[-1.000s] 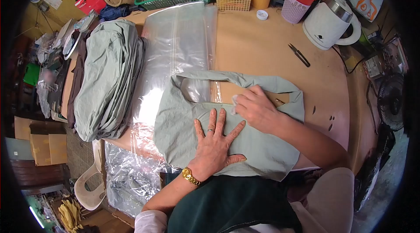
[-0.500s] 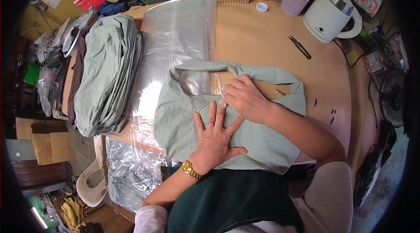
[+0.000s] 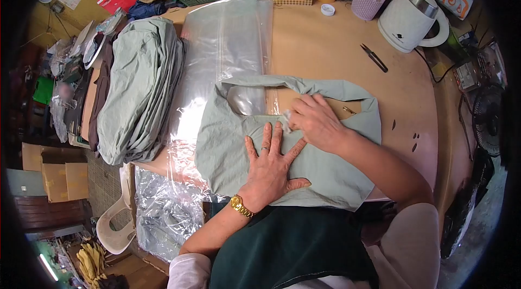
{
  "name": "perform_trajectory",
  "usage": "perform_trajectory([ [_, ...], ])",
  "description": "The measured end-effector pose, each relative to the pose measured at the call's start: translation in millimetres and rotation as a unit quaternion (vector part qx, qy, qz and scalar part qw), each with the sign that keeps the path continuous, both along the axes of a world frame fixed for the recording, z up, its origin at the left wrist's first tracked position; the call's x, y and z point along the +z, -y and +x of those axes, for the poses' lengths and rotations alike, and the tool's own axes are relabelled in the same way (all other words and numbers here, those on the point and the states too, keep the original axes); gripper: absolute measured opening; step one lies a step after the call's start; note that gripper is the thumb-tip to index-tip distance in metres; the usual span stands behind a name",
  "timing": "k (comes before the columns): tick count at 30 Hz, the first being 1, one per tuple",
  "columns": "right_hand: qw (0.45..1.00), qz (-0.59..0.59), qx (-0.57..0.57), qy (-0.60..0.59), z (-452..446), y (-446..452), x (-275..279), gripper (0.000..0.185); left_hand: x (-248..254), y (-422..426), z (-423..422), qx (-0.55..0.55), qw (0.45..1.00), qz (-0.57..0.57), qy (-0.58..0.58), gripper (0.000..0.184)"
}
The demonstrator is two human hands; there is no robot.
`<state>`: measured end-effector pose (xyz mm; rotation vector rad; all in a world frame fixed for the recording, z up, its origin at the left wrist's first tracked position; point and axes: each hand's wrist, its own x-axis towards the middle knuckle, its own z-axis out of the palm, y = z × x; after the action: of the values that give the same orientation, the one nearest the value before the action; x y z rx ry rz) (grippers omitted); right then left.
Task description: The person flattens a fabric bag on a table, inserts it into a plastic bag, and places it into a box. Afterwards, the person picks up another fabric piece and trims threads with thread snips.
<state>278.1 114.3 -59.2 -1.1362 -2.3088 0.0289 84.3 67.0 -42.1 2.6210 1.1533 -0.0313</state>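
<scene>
Left hand [image 3: 268, 172]: spread flat on the grey-green bag [image 3: 331, 178], near its opening
Right hand [image 3: 316, 122]: pinching a small whitish wad [image 3: 287, 121], possibly cloth, against the bag's upper edge
Bag: at the table's [image 3: 320, 39] near side, partly over clear plastic sheets [image 3: 222, 45]
Far right: black snips [image 3: 374, 58], near the white kettle [image 3: 404, 23]

Hands [image 3: 293, 148] (one beringed) touch a grey-green bag [image 3: 336, 175].
</scene>
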Motion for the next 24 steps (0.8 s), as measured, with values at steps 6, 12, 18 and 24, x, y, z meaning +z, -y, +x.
perform_trajectory([
  [6,0.999,-0.028,-0.006,0.029,2,3,0,0.003,-3,-1,0,-0.007,1.0,0.007,0.005,0.096],
  [12,0.999,-0.032,-0.028,-0.005,-1,6,0,0.002,-1,0,-2,-0.003,1.0,0.003,0.007,0.095],
  [18,0.999,-0.034,-0.043,-0.003,-7,2,-1,0.005,-4,0,-1,-0.009,1.0,0.008,0.003,0.094],
  [24,0.999,-0.005,-0.043,0.006,3,9,2,0.005,-3,0,-3,-0.005,1.0,0.015,0.024,0.095],
])
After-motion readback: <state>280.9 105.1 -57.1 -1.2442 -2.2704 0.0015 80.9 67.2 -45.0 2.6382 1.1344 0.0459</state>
